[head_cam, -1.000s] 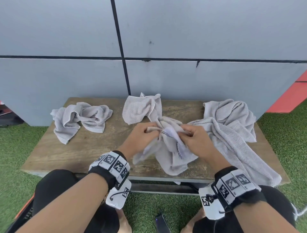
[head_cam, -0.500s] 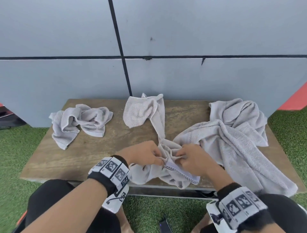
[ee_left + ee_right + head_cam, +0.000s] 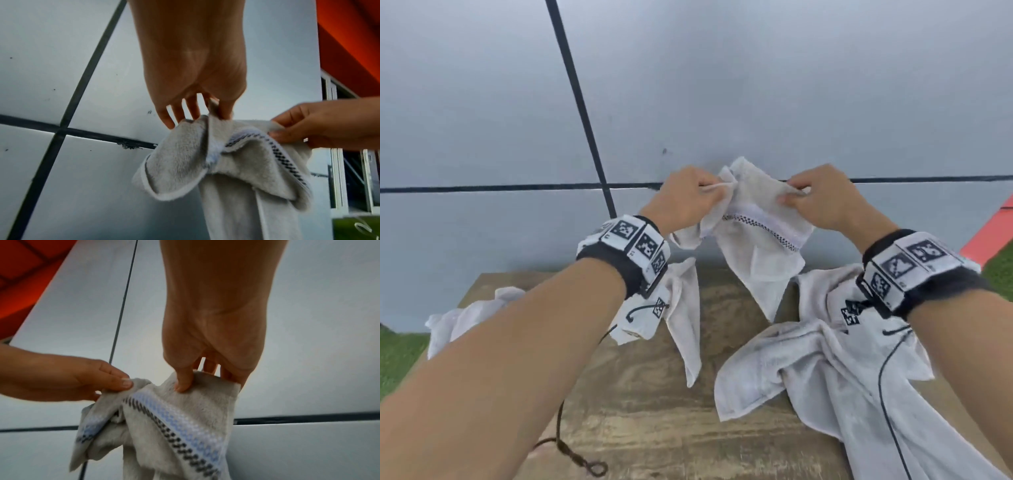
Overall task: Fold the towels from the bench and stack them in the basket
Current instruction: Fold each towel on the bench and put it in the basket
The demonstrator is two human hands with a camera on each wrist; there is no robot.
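Observation:
A small grey towel (image 3: 760,240) with a white band and a black zigzag stripe hangs in the air above the wooden bench (image 3: 654,428). My left hand (image 3: 688,202) pinches its upper left edge. My right hand (image 3: 815,198) pinches the upper right edge, thumb pressed on the cloth. The towel sags between them and its lower corner points down at the bench. In the left wrist view my left hand (image 3: 207,112) pinches a fold of the towel (image 3: 236,162). In the right wrist view my right hand (image 3: 197,378) holds the towel (image 3: 174,426) top edge. No basket is in view.
A large grey towel (image 3: 842,394) lies crumpled on the right half of the bench. Another towel (image 3: 685,315) lies behind my left wrist, and a third (image 3: 458,322) at the far left end. A grey panelled wall (image 3: 722,85) stands behind. Green turf (image 3: 393,356) lies beside.
Both hands have lifted the striped towel from the bench's front edge up in front of the wall and moved apart, spreading its top edge. The head has come closer.

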